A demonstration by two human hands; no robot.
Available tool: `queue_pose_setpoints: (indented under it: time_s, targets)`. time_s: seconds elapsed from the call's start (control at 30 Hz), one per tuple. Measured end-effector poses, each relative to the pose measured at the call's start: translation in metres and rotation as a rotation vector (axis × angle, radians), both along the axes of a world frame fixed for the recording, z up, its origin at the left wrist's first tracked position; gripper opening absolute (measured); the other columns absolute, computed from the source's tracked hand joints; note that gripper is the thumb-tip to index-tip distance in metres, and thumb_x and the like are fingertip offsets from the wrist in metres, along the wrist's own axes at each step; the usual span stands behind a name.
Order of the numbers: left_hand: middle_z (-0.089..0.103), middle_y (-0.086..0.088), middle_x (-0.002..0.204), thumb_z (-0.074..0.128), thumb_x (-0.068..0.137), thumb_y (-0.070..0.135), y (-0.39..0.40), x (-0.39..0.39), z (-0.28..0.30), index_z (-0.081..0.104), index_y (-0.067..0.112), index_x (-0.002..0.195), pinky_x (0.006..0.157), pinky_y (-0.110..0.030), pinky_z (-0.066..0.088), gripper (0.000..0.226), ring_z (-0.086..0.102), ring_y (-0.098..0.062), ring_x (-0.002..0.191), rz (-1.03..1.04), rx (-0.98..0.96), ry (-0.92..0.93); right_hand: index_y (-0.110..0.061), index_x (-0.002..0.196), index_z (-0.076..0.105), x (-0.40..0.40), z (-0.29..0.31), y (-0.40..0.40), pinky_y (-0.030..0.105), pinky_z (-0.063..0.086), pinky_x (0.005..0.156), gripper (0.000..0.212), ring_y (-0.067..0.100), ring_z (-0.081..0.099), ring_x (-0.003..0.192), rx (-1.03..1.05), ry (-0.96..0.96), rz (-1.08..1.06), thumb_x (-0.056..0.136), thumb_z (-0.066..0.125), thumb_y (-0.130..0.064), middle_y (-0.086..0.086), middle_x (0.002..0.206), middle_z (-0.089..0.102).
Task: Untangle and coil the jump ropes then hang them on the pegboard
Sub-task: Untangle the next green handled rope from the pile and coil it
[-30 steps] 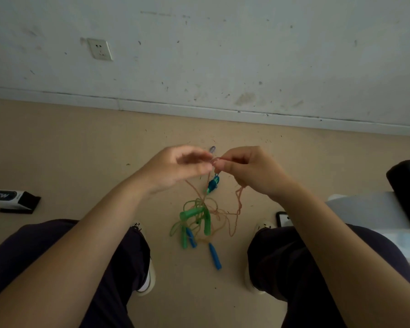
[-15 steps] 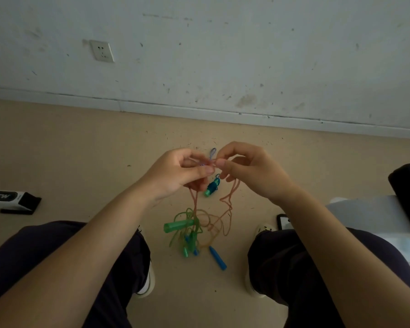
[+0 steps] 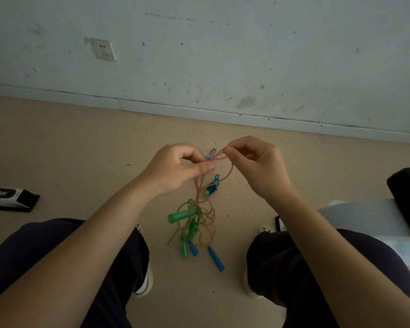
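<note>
A tangle of thin jump ropes hangs between my knees over the tan floor. My left hand (image 3: 175,169) pinches the orange cord (image 3: 227,174) between thumb and fingers. My right hand (image 3: 256,166) pinches the same cord's loop a little higher. A striped cord loop (image 3: 213,153) sticks up between the hands. Below hang the green rope strands (image 3: 187,223) with a green handle (image 3: 180,215), a second green handle (image 3: 184,248), two blue handles (image 3: 216,258) and a teal piece (image 3: 211,188). No pegboard is in sight.
A white wall with a socket (image 3: 103,49) and baseboard runs across the back. A black and white object (image 3: 8,196) lies on the floor at the left. A black item (image 3: 407,197) and white sheet (image 3: 365,216) sit at the right. My shoes flank the ropes.
My hands have drawn slightly apart and the right one has lifted, opening an orange loop. The hanging bundle has turned, so the green handle now points left and the blue handles sit lower.
</note>
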State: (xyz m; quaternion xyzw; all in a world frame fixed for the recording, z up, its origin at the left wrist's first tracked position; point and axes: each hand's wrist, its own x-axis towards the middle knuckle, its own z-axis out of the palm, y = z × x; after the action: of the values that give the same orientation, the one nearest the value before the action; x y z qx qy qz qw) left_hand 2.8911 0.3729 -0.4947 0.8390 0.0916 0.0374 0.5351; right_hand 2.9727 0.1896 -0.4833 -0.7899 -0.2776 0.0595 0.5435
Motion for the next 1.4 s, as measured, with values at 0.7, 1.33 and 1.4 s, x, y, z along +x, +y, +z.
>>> queue_pose_setpoints:
  time_s: [0.7, 1.33, 1.4]
  targets:
    - [0.074, 0.001, 0.102, 0.066, 0.082, 0.051, 0.001, -0.003, 0.002, 0.074, 0.033, 0.11, 0.068, -0.027, 0.058, 0.035, 0.071, -0.015, 0.092, -0.135, -0.245, 0.04, -0.005, 0.09, 0.067, 0.0, -0.004, 0.0, 0.037, 0.057, 0.087, 0.028, 0.023, 0.07, 0.09, 0.137, 0.448, 0.294, 0.082, 0.068, -0.032, 0.01, 0.09, 0.072]
    - [0.07, 0.013, 0.072, 0.081, 0.081, 0.03, 0.008, -0.001, -0.007, 0.076, 0.035, 0.084, 0.068, -0.025, 0.051, 0.008, 0.063, -0.006, 0.068, -0.195, -0.015, 0.162, -0.007, 0.081, 0.061, 0.016, 0.012, -0.012, 0.024, 0.036, 0.049, 0.021, 0.012, 0.033, 0.048, 0.106, 0.393, 0.142, 0.092, 0.065, -0.026, -0.001, 0.055, 0.04]
    - [0.075, 0.013, 0.08, 0.08, 0.083, 0.03, 0.016, -0.002, -0.003, 0.077, 0.038, 0.085, 0.066, -0.018, 0.052, 0.009, 0.066, -0.004, 0.071, -0.173, -0.032, 0.143, -0.014, 0.083, 0.068, 0.021, 0.011, -0.016, 0.027, 0.04, 0.05, 0.03, 0.011, 0.04, 0.05, -0.203, 0.207, 0.137, 0.082, 0.072, -0.044, -0.001, 0.058, 0.049]
